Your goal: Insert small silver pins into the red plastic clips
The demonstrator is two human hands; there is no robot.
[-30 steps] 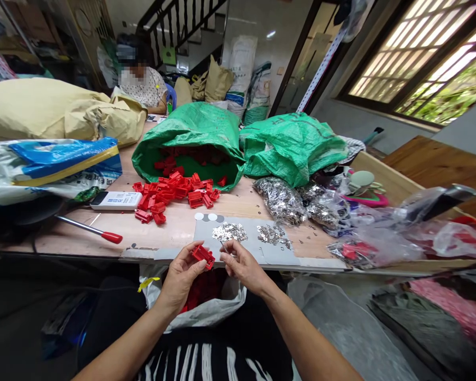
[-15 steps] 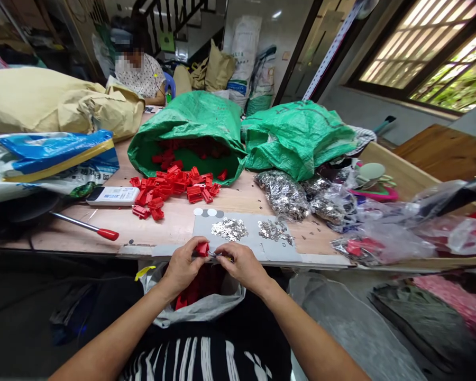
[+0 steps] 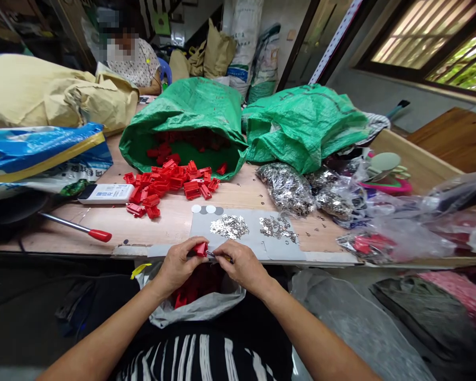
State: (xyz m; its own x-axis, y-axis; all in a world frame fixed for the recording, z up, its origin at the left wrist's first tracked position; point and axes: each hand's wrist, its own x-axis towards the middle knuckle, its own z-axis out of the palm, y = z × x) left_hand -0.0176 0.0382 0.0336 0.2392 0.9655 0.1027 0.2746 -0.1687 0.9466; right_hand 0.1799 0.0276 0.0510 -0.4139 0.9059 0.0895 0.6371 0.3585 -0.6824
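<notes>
My left hand (image 3: 177,264) pinches a small red plastic clip (image 3: 200,248) just below the table's front edge. My right hand (image 3: 240,265) is closed on a thin metal tool (image 3: 220,257) whose tip meets the clip. Both hands hover over a grey bag (image 3: 198,309) in my lap with red clips inside. On the grey card (image 3: 246,241) in front of the hands lie two small heaps of shiny metal pieces (image 3: 229,226). A pile of loose red clips (image 3: 166,186) spills from an open green sack (image 3: 184,124) farther back.
A second green sack (image 3: 305,124) and clear bags of metal pieces (image 3: 287,188) lie at the right. A white remote (image 3: 105,193), a red-handled tool (image 3: 77,228), a blue-white sack (image 3: 43,156) and tan sacks (image 3: 51,100) are at the left. Another person (image 3: 130,58) sits at the far end.
My hands came together: the right hand's tool now touches the red clip, which was held apart from it a second ago. The view has tilted down slightly.
</notes>
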